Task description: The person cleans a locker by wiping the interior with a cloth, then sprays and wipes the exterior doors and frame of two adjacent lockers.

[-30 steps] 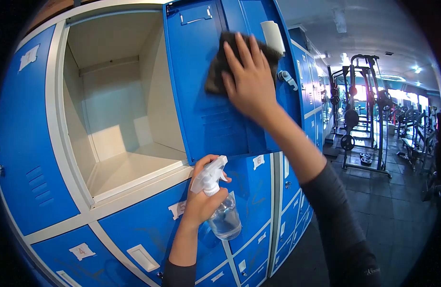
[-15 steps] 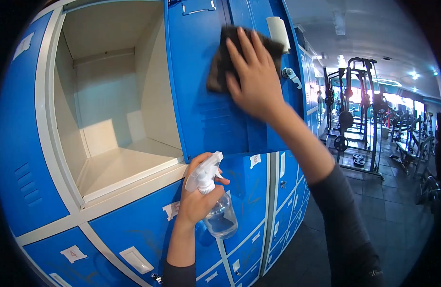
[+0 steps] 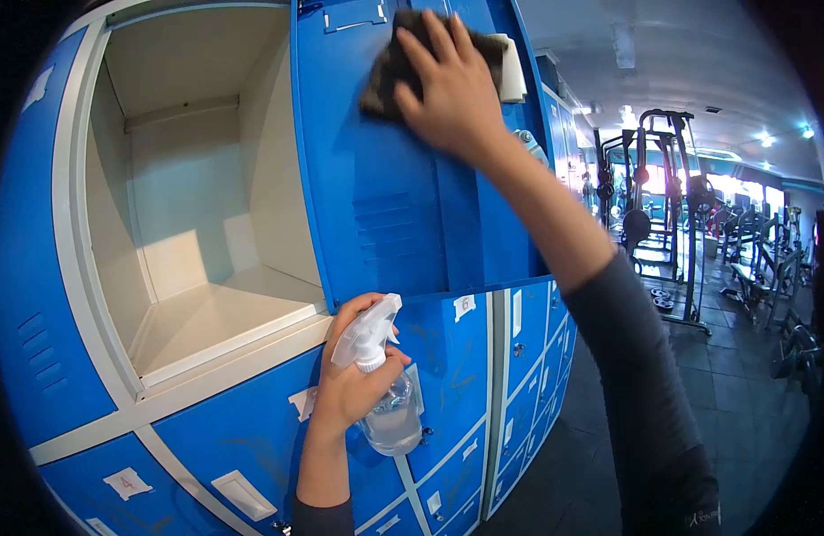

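Near the top of the open blue locker door (image 3: 385, 228), my right hand (image 3: 458, 100) presses a dark brown cloth (image 3: 384, 87) flat on the door's inner face, fingers spread over it. My left hand (image 3: 347, 391) is wrapped around the neck of a clear spray bottle (image 3: 395, 426) with a white trigger head. The bottle is held upright, slightly tilted, just below the door's lower edge, with clear liquid inside. To the left, the open locker compartment (image 3: 184, 210) shows bare cream walls.
A white holder (image 3: 514, 71) and a metal latch (image 3: 530, 143) sit along the door's free edge. Closed blue lockers (image 3: 224, 447) with paper number labels lie below. At right, gym racks (image 3: 657, 214) stand on a dark tiled floor (image 3: 724, 402).
My right hand has slid the cloth up and a little left over the door. The left hand still holds the spray bottle. The view has shifted slightly.
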A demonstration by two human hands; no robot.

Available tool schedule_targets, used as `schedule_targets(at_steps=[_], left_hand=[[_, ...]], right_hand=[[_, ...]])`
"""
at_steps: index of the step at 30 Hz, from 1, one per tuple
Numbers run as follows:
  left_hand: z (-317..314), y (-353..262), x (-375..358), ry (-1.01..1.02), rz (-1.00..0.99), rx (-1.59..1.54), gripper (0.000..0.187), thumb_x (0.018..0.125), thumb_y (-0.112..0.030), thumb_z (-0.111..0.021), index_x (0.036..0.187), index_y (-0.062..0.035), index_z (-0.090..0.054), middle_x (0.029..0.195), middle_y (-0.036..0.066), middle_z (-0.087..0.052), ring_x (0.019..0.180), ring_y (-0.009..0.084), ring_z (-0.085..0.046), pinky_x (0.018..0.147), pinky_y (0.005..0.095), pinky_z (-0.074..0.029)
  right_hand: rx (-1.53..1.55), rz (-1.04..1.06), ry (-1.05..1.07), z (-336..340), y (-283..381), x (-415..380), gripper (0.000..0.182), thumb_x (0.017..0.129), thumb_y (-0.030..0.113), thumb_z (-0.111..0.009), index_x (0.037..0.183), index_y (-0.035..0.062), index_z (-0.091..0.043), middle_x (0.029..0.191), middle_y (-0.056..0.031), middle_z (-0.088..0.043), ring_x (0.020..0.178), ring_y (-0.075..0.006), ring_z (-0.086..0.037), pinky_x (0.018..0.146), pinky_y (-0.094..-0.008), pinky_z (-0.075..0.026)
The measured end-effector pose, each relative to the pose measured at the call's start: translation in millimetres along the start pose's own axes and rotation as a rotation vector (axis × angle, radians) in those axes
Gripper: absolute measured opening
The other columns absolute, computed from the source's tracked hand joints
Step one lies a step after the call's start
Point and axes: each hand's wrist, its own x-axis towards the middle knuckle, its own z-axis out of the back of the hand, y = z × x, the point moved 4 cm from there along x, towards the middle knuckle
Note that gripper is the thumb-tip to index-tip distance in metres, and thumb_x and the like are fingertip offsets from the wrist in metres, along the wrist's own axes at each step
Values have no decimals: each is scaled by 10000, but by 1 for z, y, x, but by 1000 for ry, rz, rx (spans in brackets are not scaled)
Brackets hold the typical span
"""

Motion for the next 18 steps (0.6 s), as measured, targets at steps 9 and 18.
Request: schedule_targets(at_steps=[9, 18], left_hand=[[8, 0, -3, 9, 1, 33, 622, 719, 52, -598, 1309, -42, -426, 998, 97, -547, 767, 166, -649, 699, 293, -537], [10, 3, -5, 7, 12, 10, 663, 713, 68, -602, 1333, -53, -402, 978, 75, -541, 758, 156, -637, 702, 304, -544]], right_hand=[[-39, -53, 44, -29, -30, 68, 613, 846, 296, -534, 1370, -9, -445, 1476, -257, -341, 1383, -418, -284, 1147, -448, -249], [74, -80, 278, 59, 54, -81, 651, 805, 225, -618, 1383, -8, -429, 1492, -241, -296, 1396, -448, -232, 1107, -509, -268]])
